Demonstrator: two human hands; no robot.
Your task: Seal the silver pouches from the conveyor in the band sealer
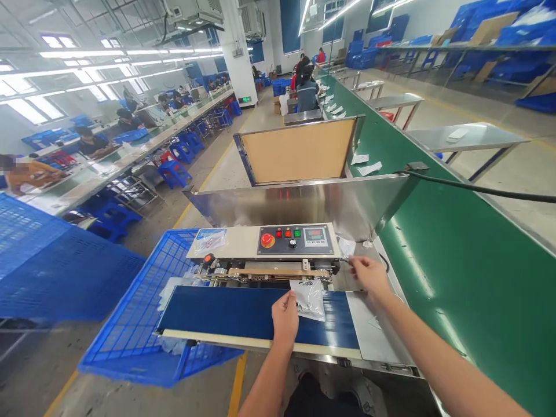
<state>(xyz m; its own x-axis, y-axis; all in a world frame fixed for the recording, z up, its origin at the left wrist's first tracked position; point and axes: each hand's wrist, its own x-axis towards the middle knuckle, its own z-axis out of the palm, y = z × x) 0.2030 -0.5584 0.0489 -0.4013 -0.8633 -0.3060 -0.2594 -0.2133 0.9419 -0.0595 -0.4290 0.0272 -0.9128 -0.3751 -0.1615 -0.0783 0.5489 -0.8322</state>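
On the blue belt of the sealing machine [243,313] lies a clear plastic bag [310,300] with a white item inside; its upper edge reaches the sealing strip. My left hand [284,318] pinches the bag's left edge. My right hand [369,273] is at the machine's right end, thumb and fingers drawn together beside a dark slim part. What they hold, if anything, I cannot make out. Just beyond those fingers sits another small clear bag [346,247]. The control panel [293,239] has a red stop button, small lit buttons and a display.
A blue plastic basket [125,324] with clear bags stands at the belt's left end. The green conveyor [460,260] runs along my right, with white pieces farther up. A steel guard [286,204] rises behind the machine. A black cable [478,186] crosses the conveyor. People sit at distant benches.
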